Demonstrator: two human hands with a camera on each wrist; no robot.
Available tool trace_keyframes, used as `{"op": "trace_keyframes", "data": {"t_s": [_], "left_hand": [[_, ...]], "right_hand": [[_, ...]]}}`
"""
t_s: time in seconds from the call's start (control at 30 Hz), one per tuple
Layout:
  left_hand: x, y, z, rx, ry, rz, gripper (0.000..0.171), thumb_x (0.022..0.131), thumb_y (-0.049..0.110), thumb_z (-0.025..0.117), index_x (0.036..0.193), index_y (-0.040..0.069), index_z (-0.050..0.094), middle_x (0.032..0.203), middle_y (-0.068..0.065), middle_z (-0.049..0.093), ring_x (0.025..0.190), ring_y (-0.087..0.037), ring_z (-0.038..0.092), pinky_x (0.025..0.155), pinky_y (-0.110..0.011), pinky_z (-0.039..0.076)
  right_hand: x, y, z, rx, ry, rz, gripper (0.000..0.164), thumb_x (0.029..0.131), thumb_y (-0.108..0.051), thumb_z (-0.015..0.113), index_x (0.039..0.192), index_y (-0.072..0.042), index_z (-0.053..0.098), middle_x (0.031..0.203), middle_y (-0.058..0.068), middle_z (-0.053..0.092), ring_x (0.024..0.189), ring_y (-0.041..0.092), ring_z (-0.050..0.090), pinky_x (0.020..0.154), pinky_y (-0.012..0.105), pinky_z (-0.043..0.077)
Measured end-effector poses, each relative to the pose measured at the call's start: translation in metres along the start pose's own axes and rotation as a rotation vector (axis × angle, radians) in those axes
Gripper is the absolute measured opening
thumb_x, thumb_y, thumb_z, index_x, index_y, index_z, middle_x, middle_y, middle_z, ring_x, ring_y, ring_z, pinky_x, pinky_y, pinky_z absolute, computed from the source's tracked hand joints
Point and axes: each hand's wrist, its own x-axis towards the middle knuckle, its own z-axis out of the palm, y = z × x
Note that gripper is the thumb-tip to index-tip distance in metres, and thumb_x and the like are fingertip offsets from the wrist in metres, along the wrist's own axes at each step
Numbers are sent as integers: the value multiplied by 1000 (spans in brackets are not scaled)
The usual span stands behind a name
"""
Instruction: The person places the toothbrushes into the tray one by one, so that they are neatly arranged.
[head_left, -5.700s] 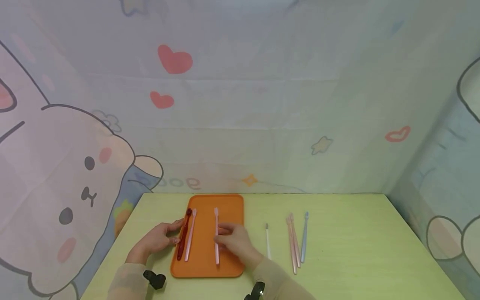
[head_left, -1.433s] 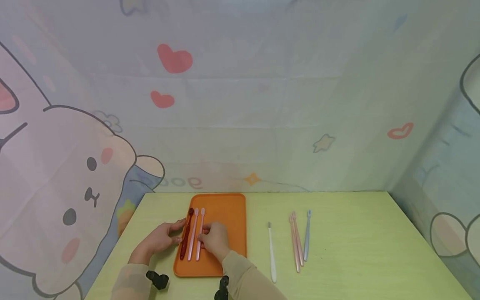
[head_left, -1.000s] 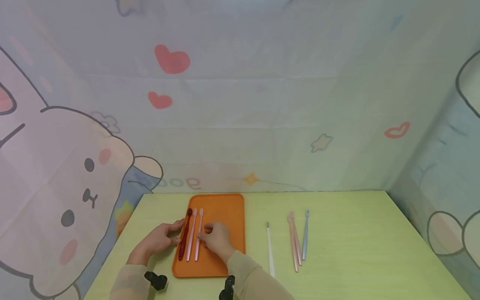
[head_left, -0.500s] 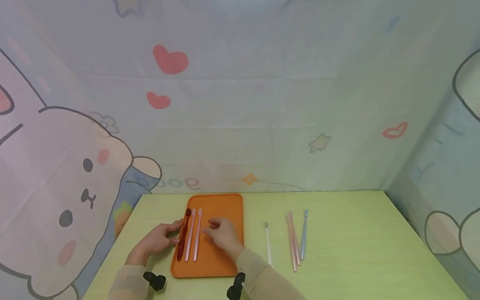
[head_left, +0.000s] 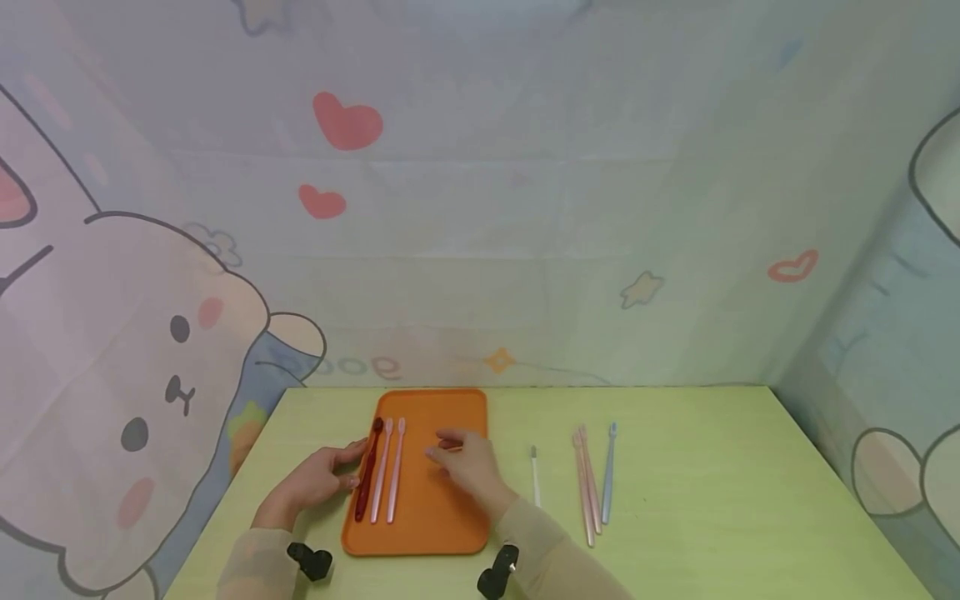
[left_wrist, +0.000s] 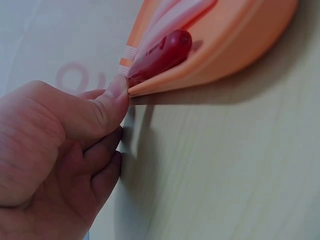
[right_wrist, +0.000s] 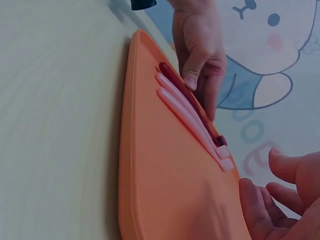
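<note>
An orange tray [head_left: 450, 533] lies on the table, with a dark red toothbrush [head_left: 367, 479] along its left side. Two pink toothbrushes [head_left: 381, 475] lie beside it, roughly parallel. My left hand [head_left: 311, 483] holds the tray's left rim; in the left wrist view its thumb [left_wrist: 116, 89] is at the edge next to the red handle. Over the tray's right half hovers my right hand [head_left: 468, 471], fingers relaxed and nothing between them. In the right wrist view its thumb and fingers [right_wrist: 255, 200] are apart.
Right of the tray, a white toothbrush [head_left: 535, 479] lies on the table, its lower part hidden by the right forearm. Farther right are two more pink toothbrushes [head_left: 584, 492], touching, and a blue one [head_left: 609, 475]. A patterned cloth backdrop [head_left: 480, 208] stands behind the table.
My right hand set the second pink toothbrush down beside the first, let it go and drew back to the right. My left hand stayed at the tray's rim.
</note>
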Motion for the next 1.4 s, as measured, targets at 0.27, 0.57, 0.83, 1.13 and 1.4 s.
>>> {"op": "trace_keyframes", "data": {"t_s": [0.27, 0.57, 0.83, 1.13, 1.4], "left_hand": [[0, 0, 1, -14, -6, 13, 68, 93, 4, 78, 154, -6, 51, 160, -29, 45, 152, -51, 34, 123, -67, 24], [2, 0, -1, -21, -10, 8, 68, 93, 3, 78, 154, -6, 50, 160, -29, 44, 152, -52, 33, 123, -68, 23], [1, -1, -2, -14, -6, 8, 68, 93, 3, 78, 154, -7, 51, 160, -29, 44, 152, -51, 33, 123, -67, 23], [0, -1, -2, -15, -5, 6, 68, 93, 3, 78, 154, -6, 51, 160, -29, 44, 152, -51, 33, 123, -67, 23], [1, 0, -4, -13, -4, -7, 68, 92, 3, 78, 154, -5, 51, 160, -28, 45, 152, -49, 34, 123, -66, 23]], "right_hand": [[-2, -4, -27, -13, 24, -15, 42, 96, -9, 79, 131, 11, 70, 106, 14, 71, 88, 29, 76, 74, 42, 66], [-3, -1, -56, 14, 48, 10, 47, 98, -12, 79, 138, 9, 67, 115, 18, 71, 97, 37, 76, 80, 46, 65], [-4, 4, -83, -8, 85, -1, 47, 99, -13, 78, 138, 10, 66, 117, 20, 72, 104, 35, 76, 82, 40, 65], [-9, 14, -109, -60, 131, 15, 45, 100, -17, 77, 138, 6, 68, 114, 15, 73, 101, 32, 76, 83, 37, 65], [-13, 14, -132, -90, 163, 54, 45, 101, -16, 76, 140, 5, 67, 119, 16, 73, 104, 34, 76, 85, 40, 65]]}}
